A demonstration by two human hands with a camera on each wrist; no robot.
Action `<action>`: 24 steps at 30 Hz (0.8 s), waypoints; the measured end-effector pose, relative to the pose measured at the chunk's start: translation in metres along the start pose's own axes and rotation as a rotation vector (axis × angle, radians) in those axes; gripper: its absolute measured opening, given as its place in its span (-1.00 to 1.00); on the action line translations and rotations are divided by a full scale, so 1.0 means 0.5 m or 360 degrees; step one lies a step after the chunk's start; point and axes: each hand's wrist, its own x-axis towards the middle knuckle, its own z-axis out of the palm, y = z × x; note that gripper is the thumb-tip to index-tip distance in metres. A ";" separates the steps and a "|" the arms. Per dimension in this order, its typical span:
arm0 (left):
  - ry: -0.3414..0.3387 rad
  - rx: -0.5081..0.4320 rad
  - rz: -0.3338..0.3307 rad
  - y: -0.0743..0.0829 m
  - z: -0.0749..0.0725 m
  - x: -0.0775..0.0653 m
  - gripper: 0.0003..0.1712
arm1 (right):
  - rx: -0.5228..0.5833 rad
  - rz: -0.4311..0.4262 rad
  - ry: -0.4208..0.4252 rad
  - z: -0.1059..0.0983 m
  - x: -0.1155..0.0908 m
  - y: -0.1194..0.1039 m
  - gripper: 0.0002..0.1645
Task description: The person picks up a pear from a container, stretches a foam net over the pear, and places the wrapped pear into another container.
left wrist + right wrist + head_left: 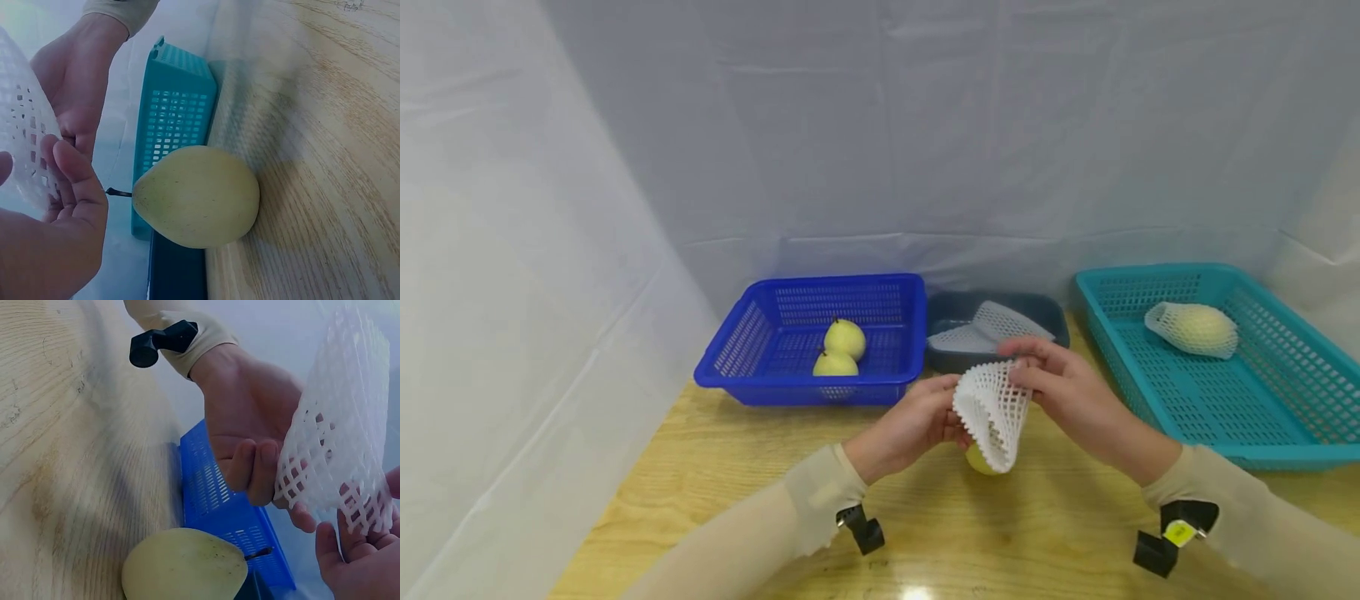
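Both hands hold a white foam net sleeve point(1000, 400) above the table. My left hand point(917, 421) grips its left side with curled fingers. At the sleeve's far right edge, my right hand point(1067, 392) pinches the mesh between thumb and fingers. A yellow pear point(200, 197) stands upright on the wood below the hands, stem up, touching neither hand in the wrist views. From the head view the sleeve hides most of that pear. In the right wrist view, the netting point(337, 437) spans between the two hands.
A blue basket point(812, 382) at the left holds two pears point(844, 342). Behind the hands, a dark bin point(943, 308) contains more net sleeves point(1000, 325). The teal basket point(1195, 417) at the right has a netted pear point(1202, 329) in it. White sheeting point(880, 150) hangs behind.
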 end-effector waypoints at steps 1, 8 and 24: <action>0.0007 -0.0003 -0.0004 -0.001 0.001 0.000 -0.78 | 0.0031 -0.0004 0.0006 0.001 0.001 0.002 -0.77; 0.0116 0.0047 -0.0101 0.001 0.005 -0.003 -0.80 | 0.0112 0.0060 0.0109 0.006 0.002 0.008 -0.79; 0.0365 0.0159 -0.0209 -0.026 0.007 0.010 -0.81 | -0.0130 0.0262 0.0253 0.002 0.001 0.056 -0.78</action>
